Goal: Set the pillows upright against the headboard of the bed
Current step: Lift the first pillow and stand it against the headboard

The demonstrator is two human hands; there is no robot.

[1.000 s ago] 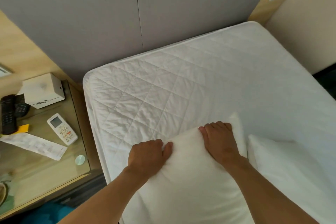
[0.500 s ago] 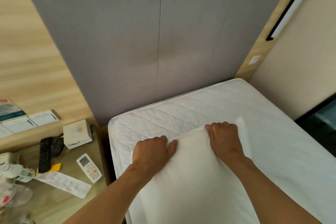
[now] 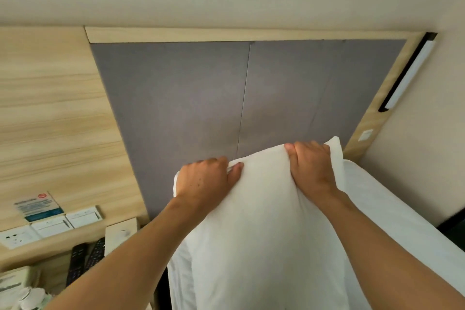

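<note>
A white pillow [image 3: 266, 229] is raised off the bed and held up by its top edge in front of the grey padded headboard [image 3: 201, 98]. My left hand [image 3: 205, 178] grips the pillow's top left corner. My right hand [image 3: 313, 166] grips the top edge near the right corner. The pillow hides most of the white quilted mattress [image 3: 392, 211], which shows only at the right. The second pillow is out of view.
A nightstand at the lower left carries a white box [image 3: 120, 234], dark remotes [image 3: 85, 259] and small items. Wall switches and a sign [image 3: 37, 206] sit on the wooden panel. A wall lamp [image 3: 407, 75] hangs at the right of the headboard.
Both hands have lifted the pillow up off the mattress toward the headboard. The view has tilted upward, so the whole headboard now shows and the second pillow has left the frame.
</note>
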